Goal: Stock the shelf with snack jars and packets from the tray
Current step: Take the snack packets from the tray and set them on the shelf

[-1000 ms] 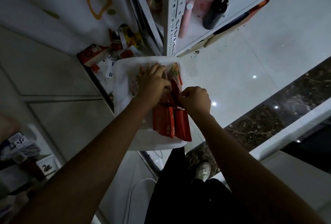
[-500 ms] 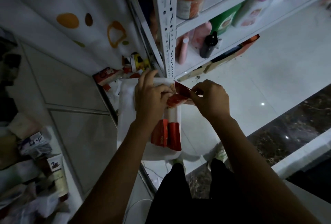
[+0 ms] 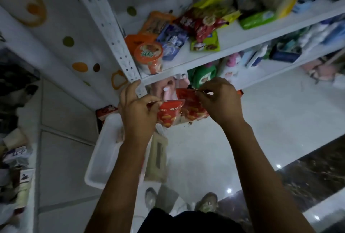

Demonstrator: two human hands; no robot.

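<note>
Glossy packets, painted metal, polished floor

Red snack packets (image 3: 179, 111) shiny plastic film; shelf (image 3: 233, 46) smooth white perforated metal; tray (image 3: 100, 158) matt white plastic; floor (image 3: 280, 120) glossy tile.

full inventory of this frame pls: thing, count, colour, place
red snack packets: two, red, held between both hands in front of the shelf edge
tray: one, white, on the floor below the hands
shelf: one unit, white, top right
noodle cup: one, orange, left end of shelf
shelf packets: several, red, green, blue, orange, piled right of the cup
bottles: several, green and pink, on the lower shelf
left hand: one, gripping left packet
right hand: one, pinching right packet
</note>
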